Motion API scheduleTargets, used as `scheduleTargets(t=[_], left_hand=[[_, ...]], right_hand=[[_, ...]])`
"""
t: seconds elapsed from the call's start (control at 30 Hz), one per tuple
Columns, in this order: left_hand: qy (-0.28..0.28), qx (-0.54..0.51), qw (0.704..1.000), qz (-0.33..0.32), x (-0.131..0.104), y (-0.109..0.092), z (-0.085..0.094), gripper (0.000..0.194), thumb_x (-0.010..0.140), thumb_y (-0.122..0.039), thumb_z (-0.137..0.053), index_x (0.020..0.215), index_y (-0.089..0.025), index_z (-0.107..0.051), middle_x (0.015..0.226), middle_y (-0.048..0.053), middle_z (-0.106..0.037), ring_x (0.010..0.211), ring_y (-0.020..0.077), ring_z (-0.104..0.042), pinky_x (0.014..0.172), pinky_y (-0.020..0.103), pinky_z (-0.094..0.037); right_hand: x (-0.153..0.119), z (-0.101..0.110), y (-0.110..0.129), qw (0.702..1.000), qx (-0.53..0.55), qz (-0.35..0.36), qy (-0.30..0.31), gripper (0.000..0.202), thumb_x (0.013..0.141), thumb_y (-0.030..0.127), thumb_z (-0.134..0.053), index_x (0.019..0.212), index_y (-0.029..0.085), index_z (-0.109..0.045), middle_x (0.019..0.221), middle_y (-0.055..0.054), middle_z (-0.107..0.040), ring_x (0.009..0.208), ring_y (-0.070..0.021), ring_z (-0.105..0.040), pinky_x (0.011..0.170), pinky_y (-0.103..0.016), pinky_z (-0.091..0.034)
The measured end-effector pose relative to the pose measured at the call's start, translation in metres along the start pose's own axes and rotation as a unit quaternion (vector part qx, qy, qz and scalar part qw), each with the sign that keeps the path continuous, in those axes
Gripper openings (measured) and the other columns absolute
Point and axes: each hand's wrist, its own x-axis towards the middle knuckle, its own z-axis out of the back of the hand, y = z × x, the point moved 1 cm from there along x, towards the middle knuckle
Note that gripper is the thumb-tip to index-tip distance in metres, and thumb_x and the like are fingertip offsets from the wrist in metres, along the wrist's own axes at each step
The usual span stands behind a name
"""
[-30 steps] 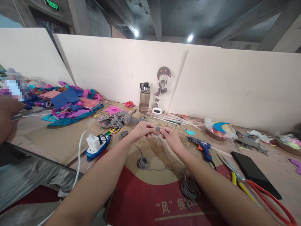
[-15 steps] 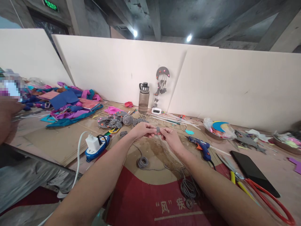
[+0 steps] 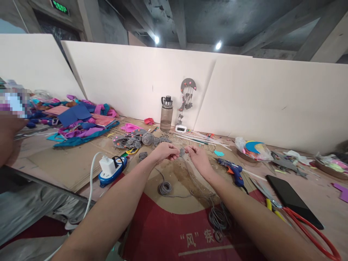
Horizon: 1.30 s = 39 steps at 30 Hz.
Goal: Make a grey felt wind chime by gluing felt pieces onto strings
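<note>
One small gray piece sat between the left hand and right hand, above the cardboard. Left fingertips looked pinched on its edge; right fingertips looked closed together just beside it, and whether they touched it or gripped a thread, couldn't tell. Step in hand, judging by the pose: fine fingertip work on that piece. Next move seemed to call for a steady left pinch and a precise right grip at the near edge. Closest in, a big coil of gray yarn lay by the right forearm, scissors and phone off to the right. Further on, a small coil lay below the hands, its loose strand a possible snag; power strip left, glue gun right, near enough to want care. Beyond: gray pile with yarn ball, sticks, then clock and bottle by the white board. Nothing visible blocked the fingers.
</note>
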Motion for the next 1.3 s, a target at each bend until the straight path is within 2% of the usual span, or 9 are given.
scheduleTargets(t=[0.13,0.27,0.37,0.6,0.7,0.83,0.93,1.1,1.3], left_hand=[[-0.010,-0.012,1.000,0.004,0.000,0.000,0.001,0.018,0.067,-0.027,-0.074,0.064,-0.010,-0.066,0.063,0.003,-0.066,0.049,0.0058,-0.053,0.049,0.019,-0.042],[-0.005,-0.011,1.000,-0.002,-0.001,-0.001,0.001,0.020,0.066,-0.028,-0.075,0.065,-0.010,-0.066,0.062,0.002,-0.065,0.050,0.0060,-0.054,0.049,0.019,-0.042],[0.013,-0.025,1.000,-0.002,-0.002,-0.002,0.001,0.023,0.066,-0.030,-0.077,0.066,-0.009,-0.066,0.062,0.002,-0.065,0.049,0.0055,-0.053,0.050,0.018,-0.042],[0.030,-0.102,0.994,0.002,-0.005,-0.007,0.002,0.035,0.075,-0.043,-0.071,0.074,-0.009,-0.064,0.069,0.006,-0.067,0.054,0.0071,-0.058,0.055,0.020,-0.045],[0.045,-0.099,0.994,-0.009,-0.006,-0.007,0.001,0.038,0.074,-0.046,-0.071,0.078,-0.009,-0.065,0.073,0.007,-0.068,0.057,0.0081,-0.060,0.057,0.021,-0.046],[0.066,-0.065,0.996,-0.017,-0.006,-0.006,0.001,0.035,0.065,-0.040,-0.080,0.075,-0.009,-0.067,0.073,0.005,-0.069,0.056,0.0060,-0.057,0.057,0.020,-0.046],[0.054,-0.068,0.996,-0.013,-0.003,-0.004,0.002,0.034,0.061,-0.036,-0.082,0.076,-0.009,-0.067,0.073,0.005,-0.069,0.055,0.0057,-0.057,0.056,0.020,-0.045],[0.023,-0.104,0.994,-0.030,0.000,-0.002,0.005,0.037,0.060,-0.033,-0.084,0.080,-0.010,-0.062,0.068,0.004,-0.069,0.054,0.0077,-0.060,0.054,0.020,-0.047],[0.034,-0.119,0.992,-0.035,-0.001,-0.002,0.006,0.034,0.063,-0.033,-0.082,0.078,-0.009,-0.062,0.071,0.006,-0.071,0.056,0.0087,-0.063,0.056,0.019,-0.049]], right_hand=[[-0.004,0.002,0.005,0.998,-0.019,0.047,-0.042,0.020,0.081,0.034,-0.050,0.085,0.018,-0.061,0.081,-0.004,-0.065,0.072,-0.0170,-0.056,0.069,-0.031,-0.044],[-0.007,-0.001,0.012,0.993,-0.059,0.095,-0.029,0.018,0.081,0.031,-0.053,0.089,0.018,-0.061,0.085,-0.006,-0.065,0.076,-0.0173,-0.056,0.073,-0.032,-0.044],[-0.004,-0.004,0.011,0.997,-0.033,0.069,0.002,0.016,0.080,0.031,-0.052,0.082,0.019,-0.061,0.082,-0.004,-0.066,0.075,-0.0172,-0.057,0.074,-0.032,-0.044],[0.002,-0.007,0.001,0.994,0.105,-0.040,0.008,0.023,0.073,0.042,-0.058,0.075,0.019,-0.058,0.058,0.003,-0.056,0.052,-0.0130,-0.049,0.054,-0.027,-0.040],[0.001,-0.006,0.002,0.993,0.107,-0.040,0.014,0.025,0.073,0.044,-0.058,0.074,0.019,-0.060,0.060,0.002,-0.057,0.052,-0.0124,-0.048,0.054,-0.026,-0.039],[0.000,-0.004,0.005,0.996,0.083,-0.027,0.016,0.025,0.074,0.043,-0.057,0.072,0.019,-0.062,0.059,0.002,-0.056,0.053,-0.0124,-0.047,0.056,-0.027,-0.039],[0.000,-0.005,0.005,0.994,0.103,-0.026,0.018,0.028,0.078,0.044,-0.053,0.077,0.019,-0.064,0.060,0.002,-0.055,0.055,-0.0129,-0.048,0.057,-0.027,-0.040],[-0.003,-0.007,0.003,0.988,0.148,-0.019,0.027,0.031,0.081,0.050,-0.051,0.084,0.020,-0.060,0.075,-0.001,-0.061,0.062,-0.0134,-0.053,0.060,-0.027,-0.044],[-0.005,-0.005,0.008,0.993,0.114,-0.013,0.030,0.029,0.079,0.048,-0.054,0.070,0.020,-0.055,0.063,0.001,-0.057,0.058,-0.0138,-0.050,0.059,-0.027,-0.042]])
